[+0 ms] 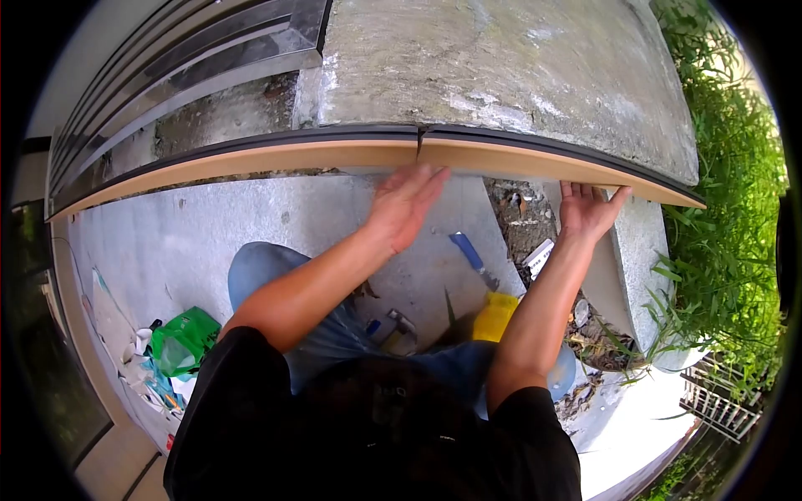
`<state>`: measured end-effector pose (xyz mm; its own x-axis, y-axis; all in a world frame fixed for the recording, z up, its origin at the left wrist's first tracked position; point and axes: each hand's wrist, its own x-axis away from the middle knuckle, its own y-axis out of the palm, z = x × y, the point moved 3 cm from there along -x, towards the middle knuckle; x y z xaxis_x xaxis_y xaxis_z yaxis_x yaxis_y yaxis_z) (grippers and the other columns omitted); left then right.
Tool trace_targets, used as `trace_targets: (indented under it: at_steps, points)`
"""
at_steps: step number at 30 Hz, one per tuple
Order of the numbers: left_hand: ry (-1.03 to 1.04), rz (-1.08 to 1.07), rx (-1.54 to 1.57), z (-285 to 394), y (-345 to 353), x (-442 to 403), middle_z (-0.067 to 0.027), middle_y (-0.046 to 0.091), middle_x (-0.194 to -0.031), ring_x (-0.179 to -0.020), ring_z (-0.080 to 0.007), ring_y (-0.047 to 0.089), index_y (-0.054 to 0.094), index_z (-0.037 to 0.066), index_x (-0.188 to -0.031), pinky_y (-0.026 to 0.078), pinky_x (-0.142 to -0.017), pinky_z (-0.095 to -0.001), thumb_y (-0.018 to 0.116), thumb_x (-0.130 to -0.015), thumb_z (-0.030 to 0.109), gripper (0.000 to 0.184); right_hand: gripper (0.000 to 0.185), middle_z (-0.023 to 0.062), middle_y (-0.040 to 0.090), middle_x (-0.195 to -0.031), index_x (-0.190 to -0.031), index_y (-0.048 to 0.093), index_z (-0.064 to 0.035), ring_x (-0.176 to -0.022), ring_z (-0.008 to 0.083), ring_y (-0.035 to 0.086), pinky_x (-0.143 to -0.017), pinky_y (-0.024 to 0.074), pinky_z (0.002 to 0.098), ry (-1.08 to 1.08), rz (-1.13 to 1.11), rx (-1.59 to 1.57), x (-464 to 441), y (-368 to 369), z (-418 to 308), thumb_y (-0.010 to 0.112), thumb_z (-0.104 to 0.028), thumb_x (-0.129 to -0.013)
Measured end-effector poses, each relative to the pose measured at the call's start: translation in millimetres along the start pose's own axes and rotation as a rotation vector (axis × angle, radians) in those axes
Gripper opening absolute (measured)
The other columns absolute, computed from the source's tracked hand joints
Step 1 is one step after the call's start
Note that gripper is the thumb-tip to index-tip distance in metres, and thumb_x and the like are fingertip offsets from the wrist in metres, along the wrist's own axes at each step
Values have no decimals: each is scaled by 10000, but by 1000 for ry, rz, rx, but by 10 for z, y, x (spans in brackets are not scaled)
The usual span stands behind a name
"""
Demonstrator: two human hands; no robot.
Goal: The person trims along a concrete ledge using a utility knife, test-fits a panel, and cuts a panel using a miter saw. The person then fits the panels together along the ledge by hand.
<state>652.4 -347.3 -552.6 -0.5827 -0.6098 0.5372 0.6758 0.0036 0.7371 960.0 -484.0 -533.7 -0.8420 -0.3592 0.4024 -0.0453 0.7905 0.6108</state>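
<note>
Two long tan strips with dark upper edges run along the front of a concrete ledge, meeting at a narrow joint. My left hand [408, 205] is at the lower edge of the left tan strip [276, 157], close to the joint. Its fingers are stretched out and slightly blurred, with nothing in them. Farther right, my right hand [590, 215] is palm up and holds the right tan strip [535, 159] from below. Its fingertips meet the strip's lower edge, partly out of sight, and the thumb points out to the right.
A blue-handled tool [468, 252] lies on the grey slab [159, 242], near a yellow object [496, 316]. Green plastic [185, 341] and scraps are at left. The concrete ledge top [501, 67] adjoins metal rails [209, 58]. Plants [718, 225] grow along the right.
</note>
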Motion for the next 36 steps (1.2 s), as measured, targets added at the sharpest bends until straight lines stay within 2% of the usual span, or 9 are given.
trace_targets:
  at_steps: [8,11,15,19,21,25,29,31,36]
  points:
    - [54,8,6,-60,-15,-22,-80,692,-1259,-1362,-302,572,674,117,-980,410,-1158,-417,683,-1024,156,60,1238,283,265,-1626,-1615,31,67,-1479,436,348,-1200,310,630,7,7,9,26,24,3,624,-749,-897]
    - [41,2,43,-78,-61,-44,-63,683,-1208,-1327,-298,599,659,85,-1134,423,-1162,-407,704,-1005,114,139,1203,277,295,-1614,-1605,94,65,-1465,436,370,-1190,333,625,2,50,14,79,71,3,611,-759,-899]
    - [36,-7,3,-32,-2,20,-117,666,-1337,-1345,-304,591,658,82,-1121,429,-1169,-417,696,-1007,109,123,1160,262,355,-1581,-1568,194,61,-1437,410,421,-1162,387,619,10,-12,27,38,9,2,609,-780,-887]
    - [-37,9,-5,10,-2,0,-134,649,-1382,-1375,-305,566,653,85,-1141,426,-1183,-423,684,-1017,140,139,1015,239,322,-1615,-1585,226,-8,-1497,397,334,-1176,310,655,28,73,-41,76,14,-17,570,-724,-954]
    - [-49,-14,3,31,-56,-32,-131,646,-1388,-1369,-291,568,645,81,-1186,433,-1177,-412,680,-1023,179,192,970,229,283,-1614,-1614,241,-71,-1482,381,317,-1160,315,676,17,-27,-43,69,26,-3,563,-716,-965]
    - [-68,-66,-41,62,-24,-10,-115,654,-1377,-1361,-252,569,625,68,-1290,445,-1164,-402,655,-1042,254,312,854,157,358,-1583,-1575,345,-127,-1441,367,370,-1107,351,691,68,-22,-47,115,68,-42,565,-697,-978]
    - [-86,-95,-89,75,41,2,-105,660,-1366,-1370,-237,560,614,66,-1331,444,-1160,-392,636,-1052,291,359,860,156,397,-1568,-1559,327,-100,-1414,373,408,-1088,343,721,63,-11,-52,122,89,-111,573,-685,-979]
    - [-53,-89,-95,73,-16,1,-107,661,-1364,-1371,-240,558,615,67,-1330,441,-1161,-385,634,-1053,299,362,858,192,433,-1521,-1554,396,-119,-1353,361,459,-1046,440,620,53,-27,-49,155,94,-104,598,-701,-957]
    - [-1,13,-134,23,16,30,-112,645,-1381,-1362,-243,564,590,63,-1349,429,-1168,-387,629,-1057,292,372,887,244,382,-1538,-1558,352,-89,-1416,389,413,-1074,417,672,26,0,-46,190,85,-94,634,-671,-951]
